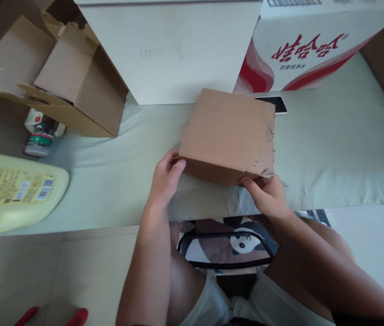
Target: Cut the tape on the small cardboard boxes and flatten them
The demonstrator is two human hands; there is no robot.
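A brown cardboard box point(228, 131) lies tilted on the pale green cloth point(117, 181), close to its front edge. My left hand point(167, 176) grips the box's near left corner, thumb on the front edge and fingers partly hidden behind it. At the near right corner, my right hand point(266, 192) holds on with the thumb against the front face; its other fingers go under the box, out of full sight. The right side of the box looks scuffed, with a torn edge. Partly covered behind the box is a phone point(281, 105) with a dark screen.
A white box point(175, 50) and a red-and-white carton point(300, 50) stand at the back. On the left are an open cardboard box point(97, 90), a clear bottle point(39, 140) and a yellow jug point(18, 194). A panda-print item point(242, 242) sits below the edge.
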